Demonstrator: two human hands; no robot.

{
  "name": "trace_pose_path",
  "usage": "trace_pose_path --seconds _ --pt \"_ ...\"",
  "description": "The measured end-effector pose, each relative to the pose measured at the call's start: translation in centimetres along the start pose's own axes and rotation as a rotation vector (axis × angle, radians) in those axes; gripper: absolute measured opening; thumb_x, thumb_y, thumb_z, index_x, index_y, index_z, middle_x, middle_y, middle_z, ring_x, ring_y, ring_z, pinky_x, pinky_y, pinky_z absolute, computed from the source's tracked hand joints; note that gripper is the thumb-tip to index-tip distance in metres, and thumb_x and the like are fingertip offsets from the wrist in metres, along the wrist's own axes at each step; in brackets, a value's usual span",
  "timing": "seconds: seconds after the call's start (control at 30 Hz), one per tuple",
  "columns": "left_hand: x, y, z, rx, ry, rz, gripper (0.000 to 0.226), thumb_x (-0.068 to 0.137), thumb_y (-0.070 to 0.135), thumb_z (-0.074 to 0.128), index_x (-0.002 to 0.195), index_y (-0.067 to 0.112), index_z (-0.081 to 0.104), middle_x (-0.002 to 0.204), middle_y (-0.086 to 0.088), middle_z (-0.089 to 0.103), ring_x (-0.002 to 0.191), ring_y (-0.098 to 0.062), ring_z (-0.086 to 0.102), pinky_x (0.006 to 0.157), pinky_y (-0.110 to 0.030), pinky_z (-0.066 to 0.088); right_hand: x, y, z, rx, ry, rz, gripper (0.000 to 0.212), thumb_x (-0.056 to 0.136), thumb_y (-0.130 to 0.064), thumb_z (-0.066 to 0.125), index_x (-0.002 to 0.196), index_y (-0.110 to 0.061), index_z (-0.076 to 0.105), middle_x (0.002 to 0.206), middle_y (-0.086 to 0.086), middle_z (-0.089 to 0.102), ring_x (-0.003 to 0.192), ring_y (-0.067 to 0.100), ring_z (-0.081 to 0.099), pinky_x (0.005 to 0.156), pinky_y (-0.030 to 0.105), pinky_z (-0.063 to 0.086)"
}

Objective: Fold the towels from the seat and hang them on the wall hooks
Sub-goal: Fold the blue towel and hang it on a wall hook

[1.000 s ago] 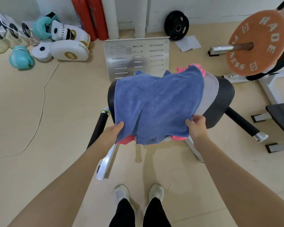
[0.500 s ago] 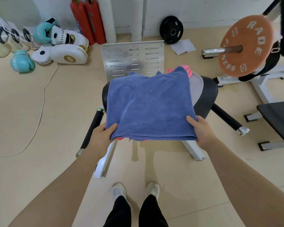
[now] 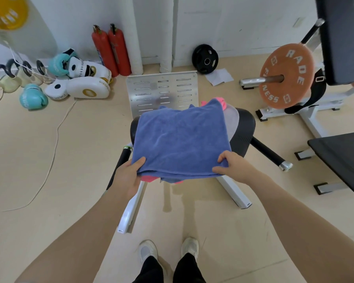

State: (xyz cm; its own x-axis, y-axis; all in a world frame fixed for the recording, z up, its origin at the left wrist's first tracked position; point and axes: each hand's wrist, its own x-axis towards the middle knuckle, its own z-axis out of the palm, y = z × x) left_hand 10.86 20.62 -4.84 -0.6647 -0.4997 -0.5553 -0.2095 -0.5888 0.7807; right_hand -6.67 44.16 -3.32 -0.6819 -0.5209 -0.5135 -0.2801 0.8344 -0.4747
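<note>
Far left on the floor: kettlebells (image 3: 7, 79), teal boxing glove (image 3: 33, 96), white punch pads (image 3: 84, 86), w/ two red extinguishers (image 3: 111, 50) upright against the wall behind. Center: left hand (image 3: 129, 176) pinches the near-left corner of the blue towel (image 3: 181, 137), thumb on top, grip pressed together on the cloth. Towel is folded flat, spread over the black seat (image 3: 243, 131), near edge doubled. Pink towel (image 3: 223, 102) peeks out beyond its far edge & under the near edge; a grey one (image 3: 232, 119) shows at the right side. Right hand (image 3: 236, 166) pinches the near-right corner, fingers curled over the fold. Metal slotted plate (image 3: 163, 91) stands behind the seat. Right: orange weight plate (image 3: 285, 76) on a bar; black bench pad (image 3: 343, 160) at frame edge.
</note>
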Motion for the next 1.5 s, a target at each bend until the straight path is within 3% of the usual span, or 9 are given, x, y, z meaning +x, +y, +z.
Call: trace_pose_path --seconds 0.13,0.3,0.4,0.63,0.8,1.0,1.2,1.33,1.5 --pt "-0.1 0.3 0.2 -0.023 0.032 -0.006 0.014 0.092 0.004 0.051 0.103 0.006 0.061 0.097 -0.004 0.067 0.072 -0.012 0.07 0.056 -0.021 0.055 -0.7 0.4 0.5 -0.142 0.074 0.017 0.038 0.076 -0.026 0.071 0.097 -0.019 0.04 0.097 -0.001 0.044 0.08 0.019 0.047 0.068 0.026 0.04" --pt "0.4 0.8 -0.1 -0.095 0.169 -0.005 0.014 0.094 0.008 0.051 0.105 0.004 0.058 0.101 -0.007 0.064 0.084 -0.019 0.063 0.064 -0.024 0.053 -1.3 -0.9 -0.8 0.413 0.284 -0.018 0.025 0.083 0.005 0.052 0.083 -0.02 0.05 0.078 -0.001 0.054 0.067 0.017 0.054 0.06 0.019 0.047" --pt "0.7 1.5 0.2 -0.125 0.212 -0.028 0.014 0.096 0.01 0.048 0.091 0.006 0.06 0.096 -0.006 0.06 0.079 -0.018 0.059 0.07 -0.025 0.05 -1.9 -1.6 -1.9 0.75 0.168 0.001 0.019 0.093 0.002 0.041 0.091 -0.013 0.051 0.079 0.008 0.055 0.06 0.018 0.06 0.059 0.021 0.055" --pt "0.0 2.1 1.4 -0.107 0.153 -0.023 0.017 0.098 0.006 0.041 0.093 0.007 0.057 0.09 -0.001 0.06 0.077 -0.014 0.058 0.061 -0.022 0.051 -1.9 -1.8 -1.3 0.968 0.644 0.136 0.037 0.088 0.003 0.025 0.087 -0.019 0.056 0.075 0.007 0.058 0.057 0.023 0.058 0.047 0.026 0.046" --pt "-0.1 2.3 0.5 -0.068 0.201 -0.036 0.023 0.096 -0.003 0.037 0.104 0.001 0.058 0.091 -0.003 0.059 0.077 -0.016 0.057 0.063 -0.021 0.05 -1.7 -2.4 -0.2 1.226 0.644 0.276 0.037 0.076 0.007 0.03 0.055 -0.016 0.052 0.077 0.006 0.048 0.062 0.021 0.046 0.053 0.027 0.041" --pt "-0.4 4.1 0.9 0.019 0.225 0.115 0.036 0.093 -0.004 0.045 0.127 0.006 0.051 0.115 -0.012 0.057 0.09 -0.023 0.057 0.07 -0.025 0.05 -2.2 -4.4 0.0 0.876 0.653 0.305 0.031 0.087 -0.035 0.044 0.066 -0.013 0.037 0.066 0.002 0.036 0.06 0.018 0.039 0.059 0.033 0.04" --pt "0.0 8.1 5.2 0.07 -0.005 0.208 0.027 0.088 -0.006 0.05 0.1 0.011 0.066 0.11 -0.014 0.062 0.095 -0.025 0.059 0.091 -0.036 0.049 -1.6 -8.9 -2.0 0.637 0.741 0.015 0.032 0.078 0.007 0.043 0.097 -0.018 0.044 0.091 -0.001 0.05 0.071 0.012 0.046 0.061 0.022 0.036" --pt "1.2 9.9 7.8 0.006 -0.056 0.26 0.03 0.09 -0.007 0.045 0.111 0.008 0.062 0.106 -0.01 0.062 0.09 -0.019 0.06 0.079 -0.024 0.051 -1.0 -10.6 -4.5 0.851 0.786 -0.052 0.046 0.087 0.005 0.041 0.128 -0.016 0.04 0.087 -0.019 0.046 0.077 -0.006 0.047 0.06 0.004 0.039" --pt "4.0 12.1 11.4 0.044 -0.044 0.294 0.027 0.094 0.005 0.049 0.119 0.007 0.06 0.109 -0.005 0.064 0.096 -0.016 0.059 0.084 -0.023 0.049 2.6 -10.3 -8.4 0.905 0.795 -0.058 0.01 0.091 -0.007 0.049 0.099 -0.013 0.05 0.077 -0.009 0.05 0.076 0.009 0.05 0.072 0.024 0.042"
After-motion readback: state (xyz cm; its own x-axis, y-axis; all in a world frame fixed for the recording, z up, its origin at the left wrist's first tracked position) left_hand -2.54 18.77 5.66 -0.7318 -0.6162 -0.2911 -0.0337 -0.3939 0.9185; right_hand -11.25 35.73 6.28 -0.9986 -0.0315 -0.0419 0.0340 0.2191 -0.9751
